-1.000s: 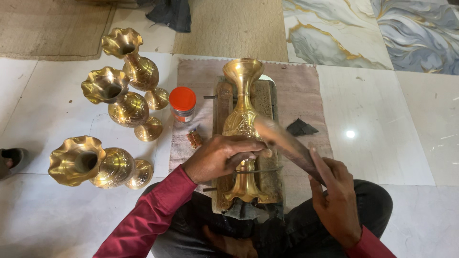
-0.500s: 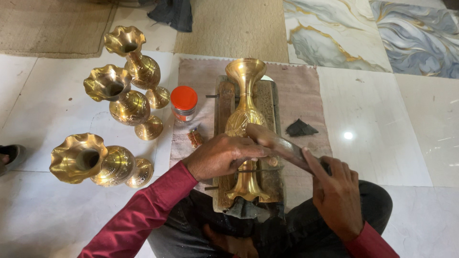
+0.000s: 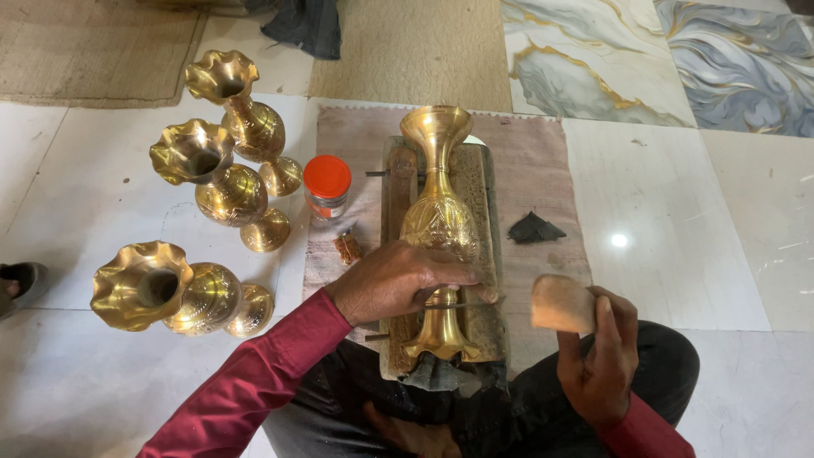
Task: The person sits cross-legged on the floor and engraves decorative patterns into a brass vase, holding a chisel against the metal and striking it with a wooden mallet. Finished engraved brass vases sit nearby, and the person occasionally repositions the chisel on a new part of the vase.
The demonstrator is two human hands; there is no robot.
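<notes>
Left hand (image 3: 398, 280) lies palm-down across the narrow stem of the brass vase (image 3: 437, 225), fingers curled over it and pressing a thin metal tool flat against the metal; the grip looks meant to pin the piece so it cannot roll. That vase lies on its side along a worn wooden block (image 3: 483, 212), foot toward the person and flared mouth pointing away, which puts its engraved belly face-up and within easy reach. Right hand (image 3: 598, 356) is raised just beside the block, apart from the vase, fingers closed around the handle of a wooden mallet (image 3: 561, 304) whose pale rounded head is turned toward the tool.

Under the block a pinkish cloth (image 3: 543, 170) is spread over the tiled floor (image 3: 678, 271), probably as padding and to catch dust. On the cloth to the left of the block stands a small jar with an orange lid (image 3: 326, 185), with a small coppery piece (image 3: 347, 248) near it; to the right lies a dark scrap (image 3: 534, 229).

Further left, off the cloth, three more brass vases with ruffled rims lie on their sides: one nearest the person (image 3: 165, 288), one in the middle (image 3: 216, 182), one farthest (image 3: 242, 110). They sit well apart from the block, so they do not crowd the hands. A woven mat (image 3: 407, 47) borders the far edge.
</notes>
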